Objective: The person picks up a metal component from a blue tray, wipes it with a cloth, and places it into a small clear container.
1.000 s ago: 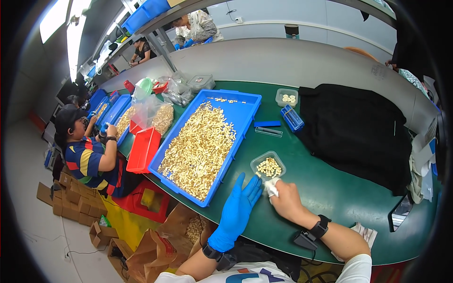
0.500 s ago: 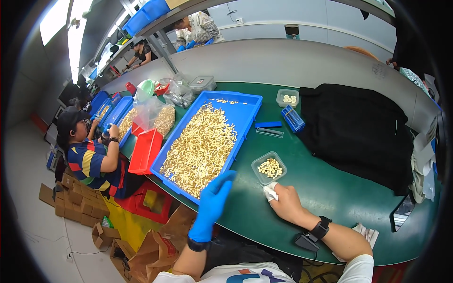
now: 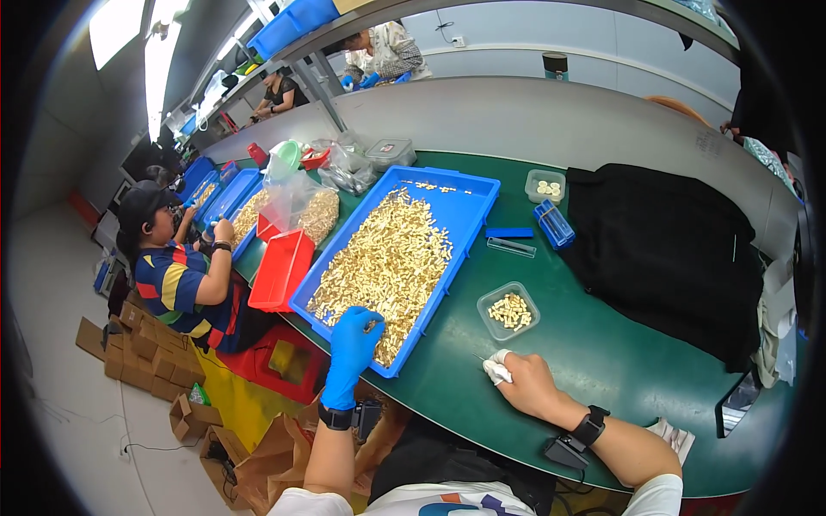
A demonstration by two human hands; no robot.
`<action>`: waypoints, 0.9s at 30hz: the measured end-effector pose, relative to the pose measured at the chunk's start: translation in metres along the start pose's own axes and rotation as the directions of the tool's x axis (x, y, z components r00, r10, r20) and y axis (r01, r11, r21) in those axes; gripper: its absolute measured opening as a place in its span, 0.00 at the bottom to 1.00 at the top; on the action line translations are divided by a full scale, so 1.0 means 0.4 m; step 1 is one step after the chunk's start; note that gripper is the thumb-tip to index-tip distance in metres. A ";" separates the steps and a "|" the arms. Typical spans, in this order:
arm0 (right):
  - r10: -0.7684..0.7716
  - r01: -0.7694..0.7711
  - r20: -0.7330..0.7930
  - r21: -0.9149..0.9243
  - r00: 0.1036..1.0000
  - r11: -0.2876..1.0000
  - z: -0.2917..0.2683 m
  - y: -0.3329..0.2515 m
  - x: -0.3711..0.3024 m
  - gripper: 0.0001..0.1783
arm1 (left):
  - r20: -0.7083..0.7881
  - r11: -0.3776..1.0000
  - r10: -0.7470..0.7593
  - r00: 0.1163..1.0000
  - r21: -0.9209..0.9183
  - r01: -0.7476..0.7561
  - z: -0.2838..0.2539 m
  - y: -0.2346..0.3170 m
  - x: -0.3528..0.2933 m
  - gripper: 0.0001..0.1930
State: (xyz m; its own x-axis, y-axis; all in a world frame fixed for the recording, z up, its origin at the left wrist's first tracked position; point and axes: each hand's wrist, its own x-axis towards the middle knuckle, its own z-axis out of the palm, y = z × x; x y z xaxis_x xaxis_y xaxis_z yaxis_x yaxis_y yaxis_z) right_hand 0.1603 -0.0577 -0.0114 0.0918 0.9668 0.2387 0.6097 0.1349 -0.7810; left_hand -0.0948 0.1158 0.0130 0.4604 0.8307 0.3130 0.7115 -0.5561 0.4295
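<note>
My left hand (image 3: 351, 348), in a blue glove, reaches into the near end of a blue tray (image 3: 471, 219). Its fingers are curled down at a heap of small gold-coloured metal pieces (image 3: 387, 258); what lies inside the fingers is partly hidden. My right hand (image 3: 527, 378) is bare and closed above the green table. White cloth or wrapping (image 3: 496, 368) shows at its fingertips, and a thin pointed tool (image 3: 479, 357) sticks out there. Just beyond that hand, apart from it, sits a clear plastic box (image 3: 484, 320) with some gold-coloured pieces inside.
Right of the tray lie a blue bar (image 3: 509, 232), a clear strip (image 3: 511, 248) and a blue case (image 3: 555, 225). A black garment (image 3: 667, 258) covers the table's right side. Red bins (image 3: 282, 271) and a bag of pieces (image 3: 318, 215) stand left. A co-worker (image 3: 181, 267) sits further left.
My left hand has dipped down and left from above the tray's near edge into the pieces, its fingers curling. My right hand has drawn slightly away from the clear box, exposing the thin tip.
</note>
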 end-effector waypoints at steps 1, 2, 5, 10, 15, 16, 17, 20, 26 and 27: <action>-0.001 0.001 0.004 -0.003 1.000 1.000 -0.001 -0.001 0.000 0.09 | -0.113 0.999 0.051 0.992 0.008 -0.051 0.010 0.007 0.002 0.08; -0.002 0.002 0.006 -0.003 1.000 1.000 -0.002 -0.004 0.000 0.09 | -0.114 0.999 0.050 0.992 0.008 -0.049 0.012 0.021 -0.003 0.08; -0.118 0.121 -0.102 0.019 0.988 0.992 -0.006 -0.005 0.003 0.09 | 0.152 0.564 -0.366 0.918 -0.748 0.349 -0.010 0.136 -0.023 0.06; -0.195 0.206 -0.117 0.088 0.974 0.975 -0.013 -0.011 0.007 0.12 | 0.434 0.408 -0.160 0.886 -0.788 0.460 0.038 0.298 -0.110 0.08; -0.249 0.255 -0.105 0.044 0.963 0.966 -0.019 -0.013 0.002 0.11 | 0.430 0.403 -0.202 0.880 -0.782 0.475 0.089 0.287 -0.134 0.09; -0.249 0.253 -0.103 0.034 0.963 0.967 -0.019 -0.011 0.003 0.11 | 0.443 0.393 -0.194 0.875 -0.782 0.483 0.089 0.287 -0.134 0.09; -0.249 0.252 -0.100 0.025 0.963 0.967 -0.019 -0.010 0.004 0.11 | 0.455 0.382 -0.187 0.870 -0.782 0.491 0.088 0.288 -0.134 0.09; -0.259 0.259 -0.090 -0.020 0.962 0.966 -0.019 -0.017 0.006 0.11 | 0.463 0.369 -0.187 0.866 -0.784 0.499 0.089 0.286 -0.136 0.08; -0.278 0.277 -0.104 -0.023 0.955 0.961 -0.020 -0.020 0.006 0.11 | 0.446 0.281 -0.204 0.872 -0.826 0.488 0.121 0.281 -0.148 0.08; -0.275 0.273 -0.086 -0.033 0.958 0.961 -0.021 -0.015 0.005 0.11 | 0.442 0.281 -0.205 0.873 -0.828 0.486 0.123 0.283 -0.149 0.08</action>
State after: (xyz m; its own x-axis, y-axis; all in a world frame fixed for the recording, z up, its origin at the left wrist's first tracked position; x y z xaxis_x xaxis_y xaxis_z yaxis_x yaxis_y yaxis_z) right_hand 0.1633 -0.0586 -0.0015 -0.0123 0.8699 0.4930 0.6370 0.3868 -0.6667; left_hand -0.0154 0.0046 0.0014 0.4909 0.8503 -0.1896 -0.0159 0.2263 0.9739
